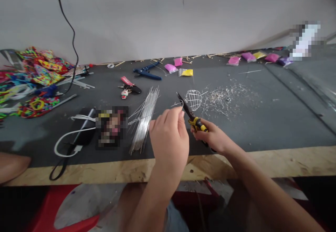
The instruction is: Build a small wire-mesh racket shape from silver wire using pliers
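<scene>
My right hand (207, 134) is wrapped round the yellow and black handles of pliers (194, 121), whose dark jaws point up and left. Just left of them, my left hand (170, 123) is raised with its fingers closed on a thin wire (182, 103) that curves up at the fingertips. Beyond the pliers' jaws a small wire basket shape (194, 100) rests on the dark table. A bundle of straight silvery wires (145, 120) lies left of my left hand.
Wire clippings (225, 99) are scattered at right. Behind lie a blue tool (147, 72), keys (128, 86) and coloured packets (171, 68). A power bank (85, 130) with a white cable sits left, near colourful strips (39, 70). Another person's arm (13, 167) shows at far left.
</scene>
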